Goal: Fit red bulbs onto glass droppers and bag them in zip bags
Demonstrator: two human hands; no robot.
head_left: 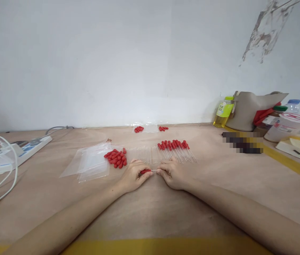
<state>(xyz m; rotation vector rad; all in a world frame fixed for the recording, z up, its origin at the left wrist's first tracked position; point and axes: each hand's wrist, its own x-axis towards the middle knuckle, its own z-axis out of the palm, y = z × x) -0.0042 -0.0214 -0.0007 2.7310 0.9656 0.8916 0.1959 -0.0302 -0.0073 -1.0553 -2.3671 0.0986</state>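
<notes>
My left hand (135, 175) pinches a red rubber bulb (146, 171) near the middle of the table. Just right of it, my right hand (173, 173) grips a clear glass tube (154, 171) whose end meets the bulb; how far it sits inside is hidden by my fingers. Beyond my hands lies a row of bare glass tubes (142, 154). To its left is a pile of loose red bulbs (116, 158). On the right, several droppers (176, 145) lie side by side, red bulbs on their far ends.
Clear plastic bags (91, 163) lie left of the pile. Bagged red bulbs (138, 129) rest by the wall. A white power strip (30, 150) with cables is at far left. A yellow-liquid bottle (223, 112), a grey container (245, 111) and a white tub (285, 129) stand at right.
</notes>
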